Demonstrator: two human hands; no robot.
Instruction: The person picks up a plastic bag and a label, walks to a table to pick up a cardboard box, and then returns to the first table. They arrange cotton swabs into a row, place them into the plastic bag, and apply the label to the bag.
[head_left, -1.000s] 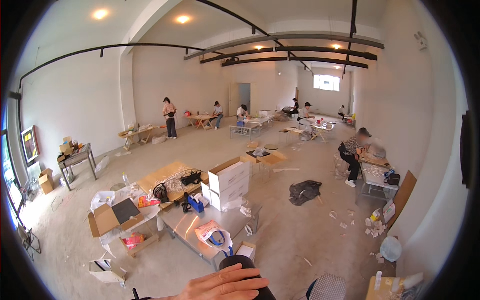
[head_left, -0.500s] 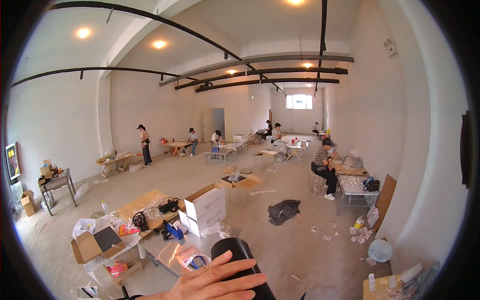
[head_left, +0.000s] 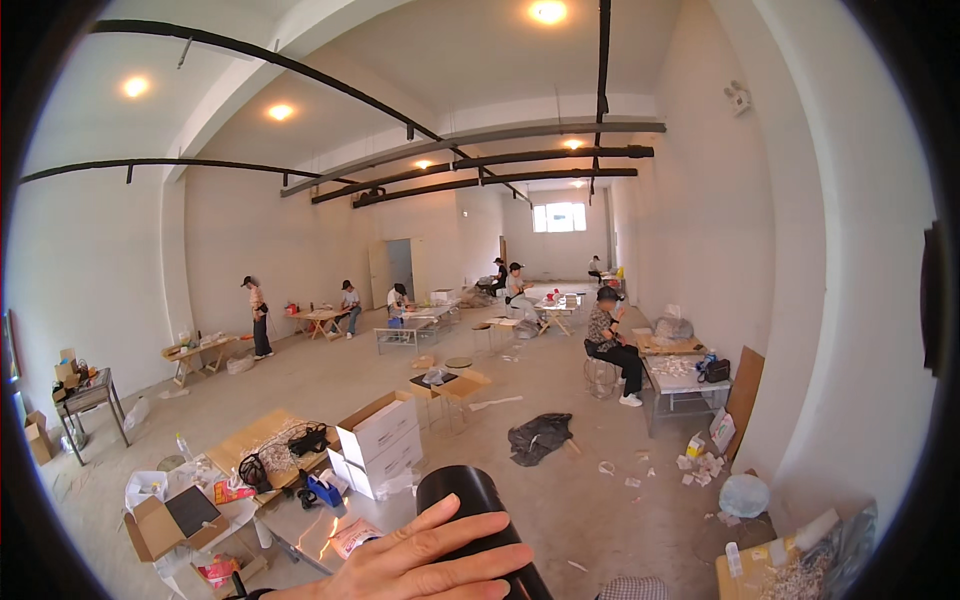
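At the bottom centre my left hand [head_left: 420, 560] lies across a black cylinder [head_left: 465, 490], its fingers wrapped over the near side. The cylinder tilts, with its smooth round end toward the far side and its lower part running out of the picture. My palm side and the thumb's grip are hidden. A dark band shows at my left wrist. Just beyond the hand, a printed pouch [head_left: 355, 537] rests on a metal-topped table [head_left: 290, 520]. My right hand is out of view.
A white carton [head_left: 378, 445], a blue tape dispenser [head_left: 324, 489] and black cables [head_left: 308, 438] are on the tables ahead. An opened brown box [head_left: 160, 525] stands at left. Black plastic [head_left: 540, 438] lies on the floor. Several people sit or stand at tables farther off.
The view has turned right and slightly up, so the room shifts left in the picture. My left hand stays on the black cylinder. The seated person at right has raised a hand.
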